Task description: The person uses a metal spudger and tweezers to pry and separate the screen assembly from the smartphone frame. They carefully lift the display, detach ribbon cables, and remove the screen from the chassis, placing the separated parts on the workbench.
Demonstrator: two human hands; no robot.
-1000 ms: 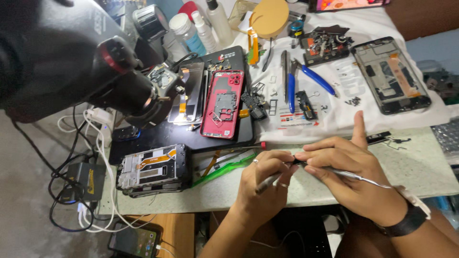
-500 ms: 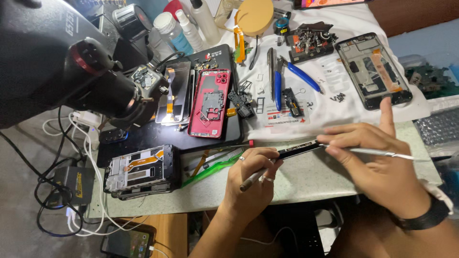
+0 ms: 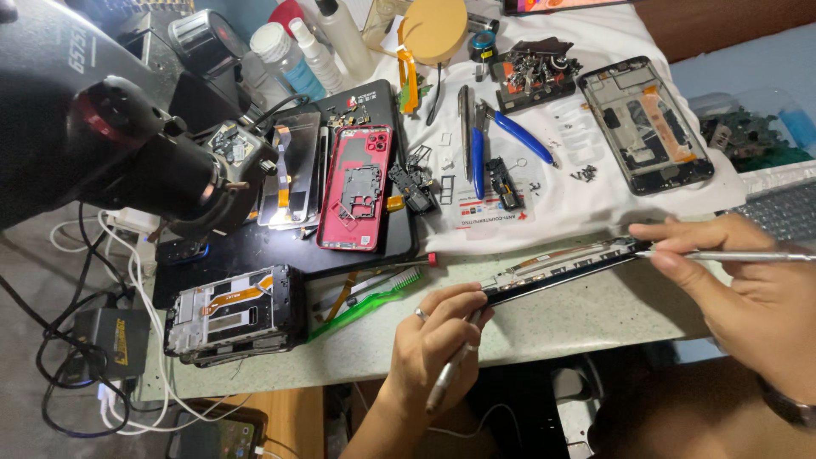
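The left hand (image 3: 438, 340) pinches the near end of a long, thin black phone frame (image 3: 561, 268) plus a metal tool; the frame's axis runs up-right to the right hand (image 3: 748, 289), which apparently pinches slim silver tweezers (image 3: 731, 254) at its far end.

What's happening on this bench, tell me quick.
A person is working on a stripped phone frame, held edge-up over the green mat. The left hand grips its near end and also holds a slim metal tool. The right hand holds tweezers with the tip at the frame's far end. Around them lie a red phone back, another opened phone, blue-handled pliers, a green toothbrush and a microscope.
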